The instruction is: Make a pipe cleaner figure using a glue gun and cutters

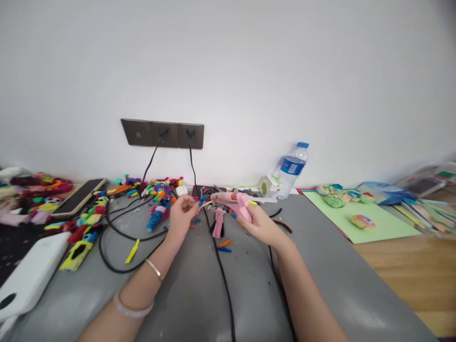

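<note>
A pink glue gun is gripped in my right hand, its nozzle aimed left. Close to that nozzle, the fingers of my left hand are pinched around a small blue fuzzy piece; its exact shape is too small to make out. Below the glue gun a pink fuzzy doll with dark strands at its sides lies on the grey table. Nearer to me are small orange and blue fuzzy scraps. Left of my left hand rests a blue fuzzy doll.
Black cables cross the table and loop at left, two plugged into the wall sockets. A water bottle leans by a small box. At left are a phone, a white device and several fuzzy dolls; green paper lies right.
</note>
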Available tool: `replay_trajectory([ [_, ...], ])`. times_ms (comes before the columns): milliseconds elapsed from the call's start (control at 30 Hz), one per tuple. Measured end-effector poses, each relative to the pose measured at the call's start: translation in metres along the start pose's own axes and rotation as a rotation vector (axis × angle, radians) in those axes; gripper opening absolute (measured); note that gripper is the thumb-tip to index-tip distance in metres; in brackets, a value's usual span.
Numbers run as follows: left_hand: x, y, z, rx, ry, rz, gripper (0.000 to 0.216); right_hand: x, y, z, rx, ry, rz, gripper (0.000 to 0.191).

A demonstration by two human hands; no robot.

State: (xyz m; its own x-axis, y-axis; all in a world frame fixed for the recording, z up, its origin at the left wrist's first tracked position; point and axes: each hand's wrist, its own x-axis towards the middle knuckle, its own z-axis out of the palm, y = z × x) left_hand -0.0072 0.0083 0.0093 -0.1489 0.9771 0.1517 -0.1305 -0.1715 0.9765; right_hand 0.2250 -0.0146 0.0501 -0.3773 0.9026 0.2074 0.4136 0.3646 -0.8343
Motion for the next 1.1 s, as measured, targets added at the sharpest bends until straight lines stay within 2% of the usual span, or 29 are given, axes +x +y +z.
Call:
replay_trajectory([
  [133, 0.0, 0.001, 0.0, -0.033, 0.016, -0.053, 0.031, -0.001, 0.002, -0.004, 0.1, 0.101, -0.08, 0.033],
  [300, 0.001, 0.0, 0.0, -0.047, 0.008, -0.039, 0.029, -0.007, -0.011, -0.022, 0.298, 0.337, -0.098, 0.045],
  [433, 0.0, 0.0, 0.003, -0.028, -0.004, -0.025, 0.027, -0.031, -0.024, -0.053, 0.378, 0.458, 0.061, 0.048],
  [567, 0.0, -0.002, 0.004, -0.01, -0.002, -0.005, 0.025, -0.075, -0.008, -0.079, 0.372, 0.526, 0.259, 0.049],
  [667, 0.001, -0.005, 0.003, 0.024, -0.039, 0.02, 0.022, -0.112, 0.017, -0.085, 0.383, 0.52, 0.436, 0.047],
  [767, 0.002, -0.007, 0.0, 0.047, -0.065, 0.034, 0.02, -0.143, 0.039, -0.083, 0.523, 0.496, 0.55, 0.047],
  [900, 0.002, -0.008, -0.002, 0.065, -0.065, 0.03, 0.023, -0.163, 0.053, -0.082, 0.629, 0.483, 0.673, 0.047],
  [1000, 0.001, -0.008, -0.001, 0.059, -0.065, 0.019, 0.025, -0.165, 0.058, -0.086, 0.543, 0.473, 0.756, 0.049],
  [1100, -0.001, -0.007, 0.0, 0.042, -0.067, 0.03, 0.025, -0.161, 0.061, -0.091, 0.306, 0.461, 0.804, 0.051],
])
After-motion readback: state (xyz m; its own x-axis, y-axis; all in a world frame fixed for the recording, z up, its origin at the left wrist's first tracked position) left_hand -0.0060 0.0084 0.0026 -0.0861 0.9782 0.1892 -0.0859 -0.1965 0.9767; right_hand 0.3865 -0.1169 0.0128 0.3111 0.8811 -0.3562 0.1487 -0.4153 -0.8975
